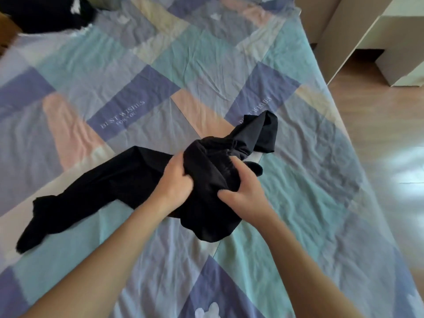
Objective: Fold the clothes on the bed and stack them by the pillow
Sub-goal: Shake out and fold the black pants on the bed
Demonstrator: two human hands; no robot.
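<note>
**Black garment held in both hands over patchwork bed**

Item 1. Left hand [177, 180]: fingers curled tight into the bunched middle of the black garment [128, 180], knuckles uppermost, thumb side toward the right hand. Closed on cloth; no straight fingers visible.

Item 2. Right hand [241, 187]: just beside the left hand, with a fold of the same garment between them. Thumb pressed across the cloth on the near side, fingers wrapped over the far side of the bunch and partly hidden in it. Gripping the fabric.

Item 3. Black garment, thin and dark, shape hard to tell. Gathered mass sits between and under the two hands. One long leg-like part trails away from the left hand, outward and toward the person, lying flat on the bed. A shorter crumpled part extends beyond the right hand, away from the person. A loose flap hangs below the hands.

Item 4. Bed [309, 168]: sheet of blue, teal, pink and cream patches, wrinkled, with pale lettering on the dark blue patches beyond the hands.

Item 5. Dark pile of cloth [46, 14], far beyond the left hand at the bed's distant corner; blurred, contents not identifiable.

Item 6. Wooden floor [378, 134], out past the right hand, alongside the bed's edge.
</note>
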